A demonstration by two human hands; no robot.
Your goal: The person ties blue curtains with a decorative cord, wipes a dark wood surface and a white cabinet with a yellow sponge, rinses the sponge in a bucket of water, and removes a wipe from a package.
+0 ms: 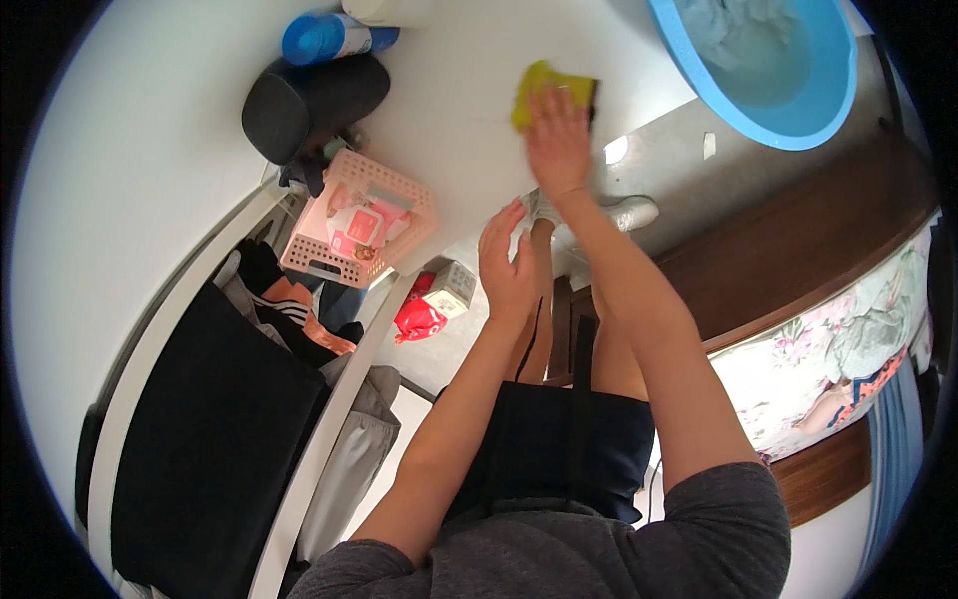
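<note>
My right hand (557, 146) lies over a yellow cleaning cloth (539, 86) and presses it against a white tabletop (449, 112). The fingers and cloth are slightly blurred. Just short of the table's near edge, my left hand (505, 266) hangs in the air with nothing in it, its thumb apart from the fingers. A pink perforated plastic basket (404, 183), holding pink packets, stands to the left. On the right, a light blue plastic basin (789, 138) has cloudy water and a pale, bulky mass in it.
Beyond the basket are a black rounded case (307, 101) and a blue cylindrical container (322, 39). Lower left, a white-framed rack (292, 494) carries dark clothes. A small box (453, 288) and red bag (419, 322) sit below the table. A wooden bed frame (786, 217) borders the right.
</note>
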